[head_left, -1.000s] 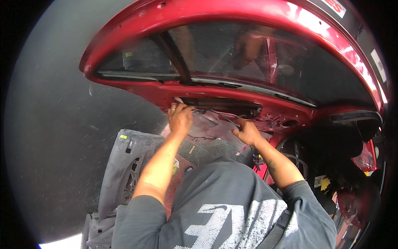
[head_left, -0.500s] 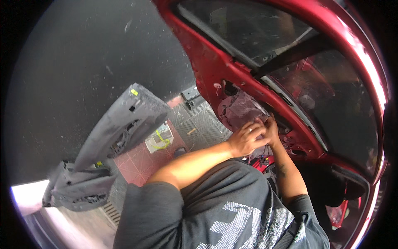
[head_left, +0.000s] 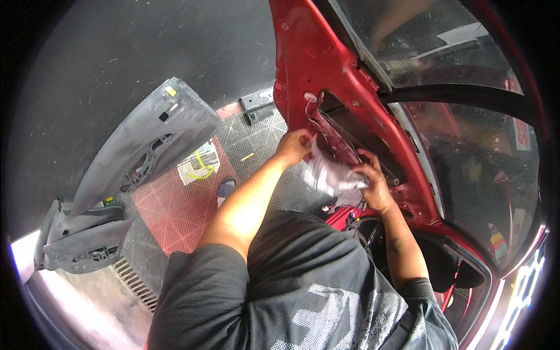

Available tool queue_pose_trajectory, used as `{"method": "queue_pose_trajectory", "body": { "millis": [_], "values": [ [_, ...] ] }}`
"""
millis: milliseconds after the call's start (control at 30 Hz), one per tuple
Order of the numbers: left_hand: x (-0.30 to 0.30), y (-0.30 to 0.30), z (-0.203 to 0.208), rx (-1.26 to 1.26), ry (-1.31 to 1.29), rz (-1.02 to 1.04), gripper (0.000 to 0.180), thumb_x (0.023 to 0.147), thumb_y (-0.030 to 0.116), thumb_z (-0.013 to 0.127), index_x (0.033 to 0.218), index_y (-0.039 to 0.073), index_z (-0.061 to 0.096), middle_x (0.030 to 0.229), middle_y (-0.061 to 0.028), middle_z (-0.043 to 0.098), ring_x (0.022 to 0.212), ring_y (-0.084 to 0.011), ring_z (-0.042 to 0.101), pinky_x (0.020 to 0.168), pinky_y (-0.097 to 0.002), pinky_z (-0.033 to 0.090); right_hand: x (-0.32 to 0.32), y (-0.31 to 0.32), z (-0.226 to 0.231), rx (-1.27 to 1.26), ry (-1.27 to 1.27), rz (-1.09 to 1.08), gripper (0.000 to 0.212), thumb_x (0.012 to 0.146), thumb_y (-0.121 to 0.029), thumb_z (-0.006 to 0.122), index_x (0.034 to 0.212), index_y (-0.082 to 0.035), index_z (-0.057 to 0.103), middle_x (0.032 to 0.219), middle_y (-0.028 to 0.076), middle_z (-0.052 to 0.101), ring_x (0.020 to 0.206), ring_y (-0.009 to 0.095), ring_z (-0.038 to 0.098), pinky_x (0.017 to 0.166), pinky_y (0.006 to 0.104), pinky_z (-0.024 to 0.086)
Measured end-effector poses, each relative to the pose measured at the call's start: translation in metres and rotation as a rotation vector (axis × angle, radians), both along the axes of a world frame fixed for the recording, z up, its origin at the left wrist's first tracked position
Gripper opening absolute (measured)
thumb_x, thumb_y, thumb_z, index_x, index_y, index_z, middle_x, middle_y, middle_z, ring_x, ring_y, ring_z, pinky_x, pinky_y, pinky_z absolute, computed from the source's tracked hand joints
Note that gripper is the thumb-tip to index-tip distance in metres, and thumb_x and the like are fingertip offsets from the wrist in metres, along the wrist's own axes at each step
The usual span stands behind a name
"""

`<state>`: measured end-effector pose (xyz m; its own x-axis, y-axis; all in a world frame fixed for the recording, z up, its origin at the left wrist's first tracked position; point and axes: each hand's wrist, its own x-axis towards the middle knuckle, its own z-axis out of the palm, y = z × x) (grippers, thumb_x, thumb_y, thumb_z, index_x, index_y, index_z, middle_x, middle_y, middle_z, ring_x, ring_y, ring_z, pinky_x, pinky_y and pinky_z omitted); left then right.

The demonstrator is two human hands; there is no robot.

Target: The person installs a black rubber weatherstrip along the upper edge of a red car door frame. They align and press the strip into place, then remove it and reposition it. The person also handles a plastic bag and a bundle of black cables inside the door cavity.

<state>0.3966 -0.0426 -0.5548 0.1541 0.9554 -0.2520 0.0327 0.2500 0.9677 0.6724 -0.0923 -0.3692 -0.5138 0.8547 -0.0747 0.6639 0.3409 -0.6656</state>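
Note:
A bare red car door (head_left: 318, 55) stands open in front of me, its inner side uncovered. A thin, cloudy plastic sheet (head_left: 333, 177) hangs partly away from the lower part of the door, wrinkled and smeared by motion. At its upper left edge my left hand (head_left: 294, 147) is closed, fingers pinched on the sheet. My right hand (head_left: 374, 182) has its fingers bent round the sheet's right edge, close to the door. Behind the sheet, a dark opening in the door (head_left: 359, 137) now shows, with a thin wire running down beside it.
Grey door trim panels (head_left: 157, 131) lean against a dark wall (head_left: 146, 52) at the left. A newspaper sheet (head_left: 189, 172) with a yellow strap lies on the red and grey floor tiles (head_left: 169, 204). A black metal bracket (head_left: 256, 108) stands behind the door's edge. A floor drain grate (head_left: 135, 284) is near left.
My hands have moved apart, the left one up and to the left. The plastic sheet has come away from the door between them, baring the opening. My view has shifted too.

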Motion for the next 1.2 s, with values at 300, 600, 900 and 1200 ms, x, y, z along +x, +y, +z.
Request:
{"method": "queue_pose_trajectory", "body": {
  "millis": [300, 600, 900, 1200],
  "values": [
    [-0.022, -0.071, -0.003, 0.455, 0.184, 0.027, 0.058, 0.089, 0.006, 0.084, 0.143, 0.022, 0.067, 0.134, -0.0146, 0.061, 0.118, -0.0400, 0.069, 0.093, -0.0486, 0.060, -0.010, -0.002, 0.021, 0.094, -0.158, 0.094, 0.036, 0.074, -0.006, 0.093, 0.108, -0.010, 0.081, 0.169, 0.023, 0.042, 0.152, 0.044, 0.049, 0.120, 0.0493, 0.046],
    [-0.014, -0.042, -0.050, 0.217, 0.308, 0.461, 0.018, 0.094, 0.008, 0.082, 0.112, 0.009, 0.089, 0.099, -0.0096, 0.079, 0.090, -0.0235, 0.078, 0.082, -0.0353, 0.061, -0.004, -0.004, 0.004, 0.138, -0.129, -0.006, 0.017, 0.089, -0.006, 0.079, 0.103, 0.001, 0.072, 0.157, 0.024, 0.049, 0.136, 0.040, 0.059, 0.111, 0.0448, 0.050],
    [0.064, 0.071, -0.115, -0.011, -0.786, 0.795, 0.024, 0.108, 0.024, 0.070, 0.117, 0.003, 0.078, 0.106, -0.0088, 0.081, 0.101, -0.0241, 0.078, 0.088, -0.0399, 0.060, -0.042, 0.012, 0.011, 0.331, -0.147, -0.022, 0.010, 0.092, -0.006, 0.066, 0.094, 0.004, 0.065, 0.148, 0.029, 0.051, 0.133, 0.041, 0.058, 0.108, 0.0457, 0.049],
    [0.051, 0.087, 0.035, -0.626, -1.526, 0.667, 0.026, 0.108, 0.019, 0.067, 0.126, 0.001, 0.072, 0.117, -0.0130, 0.077, 0.107, -0.0307, 0.076, 0.096, -0.0495, 0.061, -0.042, -0.011, 0.006, 0.223, -0.195, -0.244, 0.019, 0.099, -0.013, 0.073, 0.102, 0.005, 0.068, 0.147, 0.029, 0.053, 0.123, 0.041, 0.060, 0.098, 0.0445, 0.053]
  ]
}}
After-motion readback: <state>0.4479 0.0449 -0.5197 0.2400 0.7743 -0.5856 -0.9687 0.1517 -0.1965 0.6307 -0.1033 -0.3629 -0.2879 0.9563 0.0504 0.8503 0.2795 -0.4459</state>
